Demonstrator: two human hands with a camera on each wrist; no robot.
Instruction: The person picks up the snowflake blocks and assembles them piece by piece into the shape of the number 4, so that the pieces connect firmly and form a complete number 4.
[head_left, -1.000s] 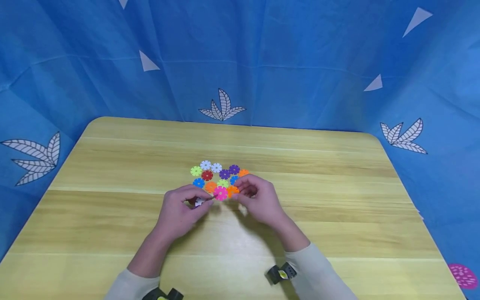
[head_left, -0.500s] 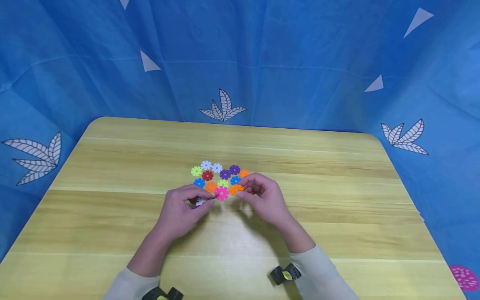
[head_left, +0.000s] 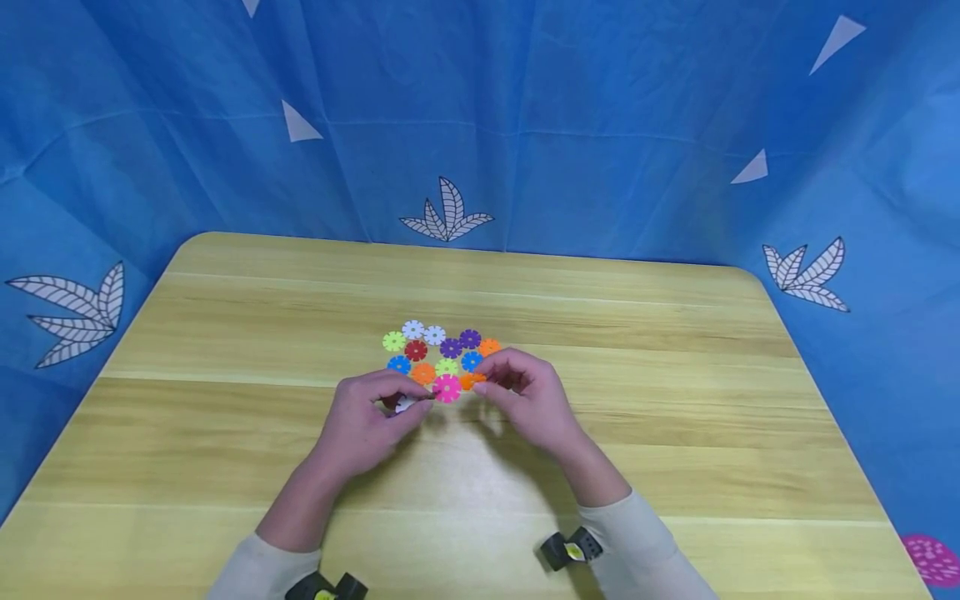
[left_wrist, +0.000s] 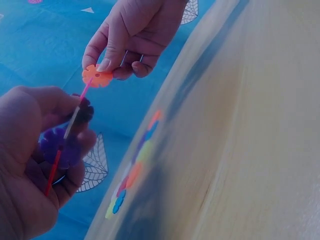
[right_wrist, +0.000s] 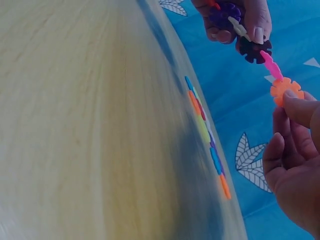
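Note:
My left hand (head_left: 370, 421) pinches a chain of notched snowflake discs by its dark disc (right_wrist: 256, 50). A white disc (right_wrist: 239, 28), a purple disc (left_wrist: 61, 146) and a red disc (left_wrist: 53, 172), partly covered by the fingers, follow on the palm side. Out past the fingertips stands the pink disc (head_left: 447, 388) of the same chain. Between thumb and fingers, my right hand (head_left: 525, 400) pinches an orange disc (right_wrist: 285, 92). Its edge meets the pink disc in both wrist views; how deep their slots sit together I cannot tell.
Several loose discs lie flat on the wooden table (head_left: 637, 375) beyond the hands, among them a red disc (head_left: 416, 350), a purple disc (head_left: 470, 338) and a blue disc (head_left: 399, 364). A blue patterned cloth (head_left: 600, 125) hangs behind the table.
My right hand first shifted slightly right with the orange disc. Since then the disc has turned from face-on to tilted, against the pink disc. My left hand has hardly moved.

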